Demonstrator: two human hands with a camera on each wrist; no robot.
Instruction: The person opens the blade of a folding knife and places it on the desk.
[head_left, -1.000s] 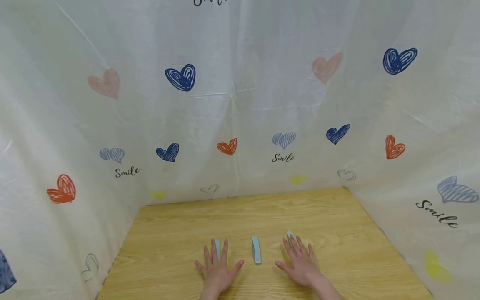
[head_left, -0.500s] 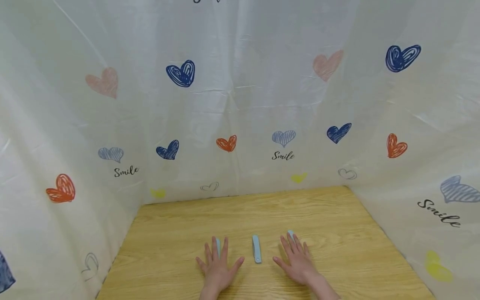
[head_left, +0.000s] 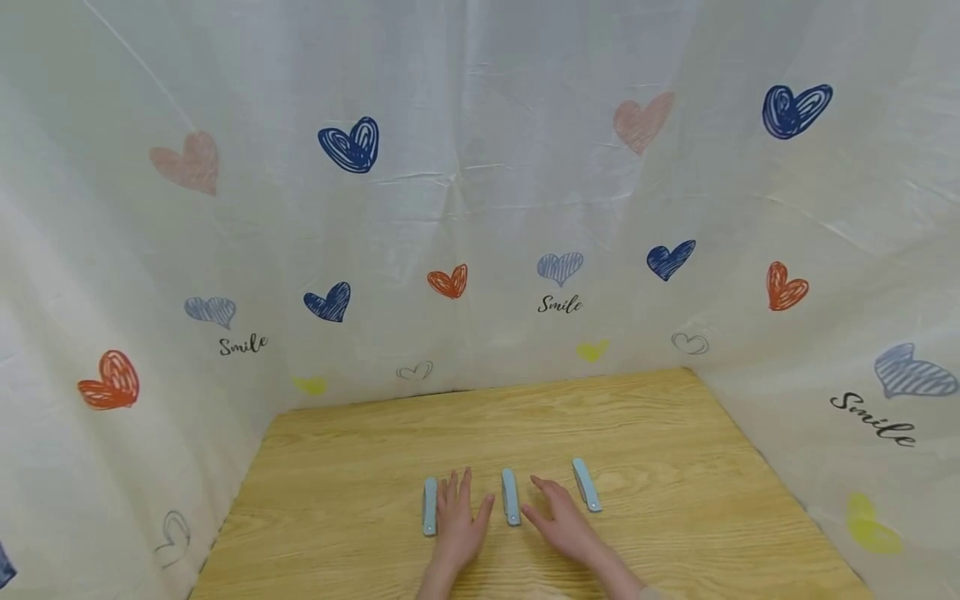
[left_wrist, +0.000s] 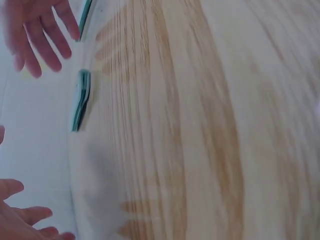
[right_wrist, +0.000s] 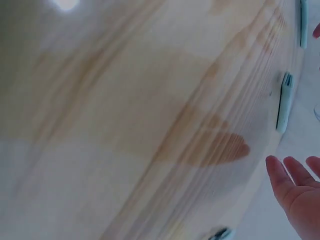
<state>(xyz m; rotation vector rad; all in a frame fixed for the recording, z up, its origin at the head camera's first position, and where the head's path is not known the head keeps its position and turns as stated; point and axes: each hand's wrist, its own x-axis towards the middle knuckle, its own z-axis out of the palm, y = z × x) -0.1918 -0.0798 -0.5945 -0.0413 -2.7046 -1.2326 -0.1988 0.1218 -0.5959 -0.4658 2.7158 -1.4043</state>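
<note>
Three slim light-blue pieces, each with a rivet at its near end and looking like a folded handle, lie apart on the wooden table: the left piece [head_left: 430,507], the middle piece [head_left: 511,497] and the right piece [head_left: 587,485]. My left hand [head_left: 459,523] hovers between the left and middle pieces, its fingers spread and holding nothing. Between the middle and right pieces is my right hand [head_left: 561,521], fingers extended and holding nothing. The left wrist view shows the middle piece [left_wrist: 81,100] between both hands. Their exact kind cannot be made out.
The wooden tabletop [head_left: 360,450] reaches back to a white curtain [head_left: 495,200] printed with hearts and "Smile", which hangs around its back and sides. Shadows of the hands fall on the wood.
Both hands have moved off the outer pieces toward the middle one; the left hand shifted right, the right hand left. The left and right pieces, partly covered before, are now uncovered.
</note>
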